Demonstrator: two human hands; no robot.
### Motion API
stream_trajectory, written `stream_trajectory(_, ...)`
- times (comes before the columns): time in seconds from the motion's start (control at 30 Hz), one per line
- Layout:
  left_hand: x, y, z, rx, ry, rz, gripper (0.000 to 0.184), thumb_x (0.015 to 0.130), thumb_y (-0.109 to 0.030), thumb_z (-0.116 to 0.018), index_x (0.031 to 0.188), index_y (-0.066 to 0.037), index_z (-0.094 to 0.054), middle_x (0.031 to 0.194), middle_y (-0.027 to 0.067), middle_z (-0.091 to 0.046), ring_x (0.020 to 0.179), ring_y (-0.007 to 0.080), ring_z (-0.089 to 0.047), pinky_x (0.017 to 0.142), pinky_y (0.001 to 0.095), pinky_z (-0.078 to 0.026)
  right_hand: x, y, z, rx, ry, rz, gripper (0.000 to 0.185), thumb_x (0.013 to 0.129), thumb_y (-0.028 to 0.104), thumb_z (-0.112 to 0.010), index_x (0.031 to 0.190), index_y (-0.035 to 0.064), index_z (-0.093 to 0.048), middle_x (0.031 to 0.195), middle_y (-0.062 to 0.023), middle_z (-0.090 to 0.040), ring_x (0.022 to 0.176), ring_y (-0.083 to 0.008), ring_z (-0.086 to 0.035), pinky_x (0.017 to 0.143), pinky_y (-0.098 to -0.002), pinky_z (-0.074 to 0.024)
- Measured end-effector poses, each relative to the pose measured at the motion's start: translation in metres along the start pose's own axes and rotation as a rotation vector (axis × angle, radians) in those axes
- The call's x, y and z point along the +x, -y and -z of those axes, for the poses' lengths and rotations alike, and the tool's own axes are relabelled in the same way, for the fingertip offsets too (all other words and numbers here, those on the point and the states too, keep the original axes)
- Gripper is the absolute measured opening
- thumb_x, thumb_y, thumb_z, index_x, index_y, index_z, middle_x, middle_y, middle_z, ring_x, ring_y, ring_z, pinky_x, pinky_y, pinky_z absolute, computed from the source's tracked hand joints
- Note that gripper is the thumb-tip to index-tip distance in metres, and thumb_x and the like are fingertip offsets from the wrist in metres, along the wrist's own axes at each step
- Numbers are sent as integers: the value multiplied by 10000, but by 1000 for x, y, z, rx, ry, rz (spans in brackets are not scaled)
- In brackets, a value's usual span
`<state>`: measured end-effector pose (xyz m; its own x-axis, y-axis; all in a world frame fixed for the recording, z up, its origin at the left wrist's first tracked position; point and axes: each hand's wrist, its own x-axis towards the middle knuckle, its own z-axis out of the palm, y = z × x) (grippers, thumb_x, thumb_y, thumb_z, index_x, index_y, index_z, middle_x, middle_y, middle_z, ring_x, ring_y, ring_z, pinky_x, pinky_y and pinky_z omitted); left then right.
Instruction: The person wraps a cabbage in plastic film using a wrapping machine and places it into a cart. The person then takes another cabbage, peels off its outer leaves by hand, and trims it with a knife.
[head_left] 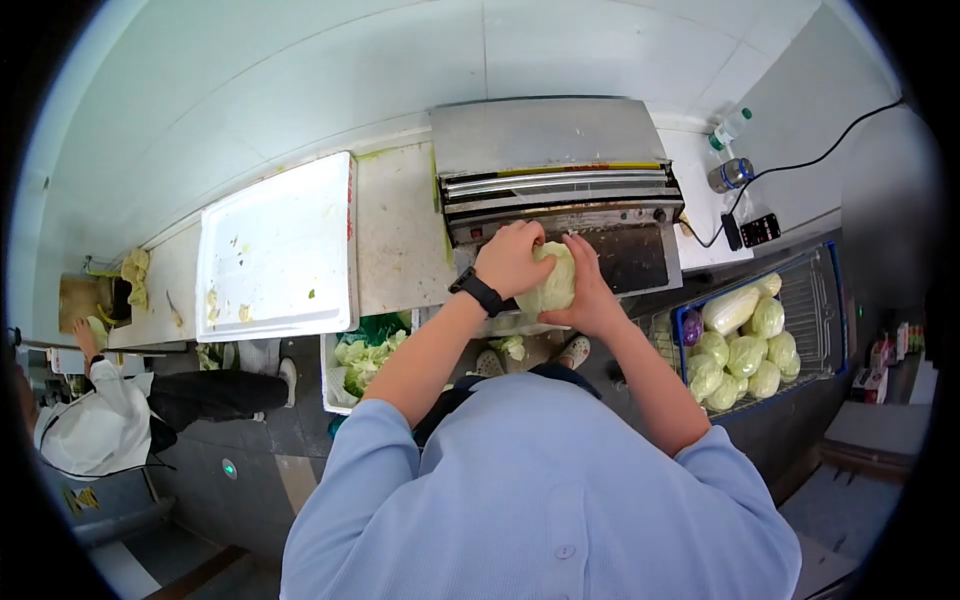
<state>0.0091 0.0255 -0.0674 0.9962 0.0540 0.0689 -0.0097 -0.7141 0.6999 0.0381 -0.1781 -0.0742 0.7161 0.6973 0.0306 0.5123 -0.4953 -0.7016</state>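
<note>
A pale green cabbage (551, 281) is held between my two hands in front of the metal wrapping machine (550, 135). My left hand (512, 262), with a black watch on the wrist, has its fingers curled over the cabbage's upper left side. My right hand (594, 290) presses against its right side, fingers pointing up and thumb beneath. The machine's dark plate (635, 258) lies just behind my right hand. Whether film covers the cabbage is hard to tell.
A blue-rimmed basket (838, 310) at right holds several wrapped cabbages. A white foam lid (275, 250) lies on the left counter; a crate of leaves (365, 365) stands below. Bottles, a phone (760, 230) and a cable are at back right. Another person (100, 425) works far left.
</note>
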Motion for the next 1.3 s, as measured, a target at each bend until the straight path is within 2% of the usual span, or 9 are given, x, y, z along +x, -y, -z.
stream_trajectory(0.07, 1, 0, 3, -20, 32, 46, 308, 810, -256, -730, 1020, -52, -633, 1037, 128, -622, 928, 346, -635, 783, 425, -527, -4, 0, -2, -10, 6, -7, 1260, 603, 339, -935, 1587, 130, -176, 1599, -218, -197, 1429, -450, -371, 1129, -490, -430)
stream_trajectory(0.17, -9, -5, 1, -12, -157, -171, 302, 812, -256, -730, 1019, -56, -643, 996, 126, -626, 926, 353, -636, 779, 433, -528, -7, -3, -8, 2, -20, 1, 1244, 597, 338, -938, 1574, 132, -195, 1593, -218, -202, 1420, -451, -380, 1115, -493, -444)
stream_trajectory(0.27, -11, -17, 4, -27, -98, -211, 264, 832, -231, -715, 1014, -51, -649, 986, 125, -631, 933, 357, -633, 775, 447, -530, -9, -1, -11, 0, -59, 25, 1224, 594, 307, -943, 1563, 138, -214, 1577, -215, -225, 1407, -441, -399, 1109, -488, -450)
stream_trajectory(0.53, 6, 20, -5, -202, 8, -15, 179, 908, -178, -652, 977, -15, -630, 914, 134, -636, 841, 309, -631, 744, 404, -508, -10, 8, -7, 107, -35, 34, 1180, 603, 227, -939, 1549, 159, -237, 1514, -193, -344, 1361, -423, -446, 1105, -469, -451)
stream_trajectory(0.77, 7, 36, -13, -266, -76, 73, 154, 969, -165, -582, 998, -14, -592, 901, 141, -625, 802, 294, -610, 734, 399, -493, -8, 6, -6, 37, 0, 44, 1160, 621, 239, -935, 1559, 215, -252, 1583, -199, -261, 1385, -436, -433, 1088, -481, -469)
stream_trajectory(0.97, 1, 21, -7, -364, 56, 82, 239, 973, -241, -623, 1045, -19, -571, 949, 141, -650, 831, 258, -624, 751, 394, -495, -6, 9, -3, 37, 28, 11, 1131, 629, 230, -931, 1550, 228, -276, 1596, -179, -241, 1366, -446, -454, 1075, -495, -480)
stream_trajectory(1.07, 5, 31, -6, -407, 71, -33, 267, 948, -264, -666, 1019, -19, -586, 938, 124, -660, 829, 243, -628, 754, 397, -497, -7, 6, -3, 76, 40, 16, 1114, 628, 212, -928, 1543, 217, -292, 1576, -181, -281, 1372, -435, -448, 1087, -479, -470)
stream_trajectory(1.17, 9, 26, 9, -256, 105, 73, 227, 934, -224, -672, 968, -14, -594, 892, 134, -655, 812, 294, -634, 742, 418, -500, -7, 3, -2, 123, 46, 53, 1091, 630, 200, -926, 1533, 205, -314, 1558, -183, -317, 1380, -418, -441, 1100, -464, -459)
stream_trajectory(1.3, 9, 48, -10, -71, -261, -34, 172, 923, -160, -654, 908, -6, -581, 849, 170, -627, 805, 378, -616, 717, 447, -493, -5, 4, -2, 77, 61, 60, 1030, 637, 207, -926, 1509, 195, -378, 1565, -176, -320, 1387, -403, -439, 1108, -459, -451)
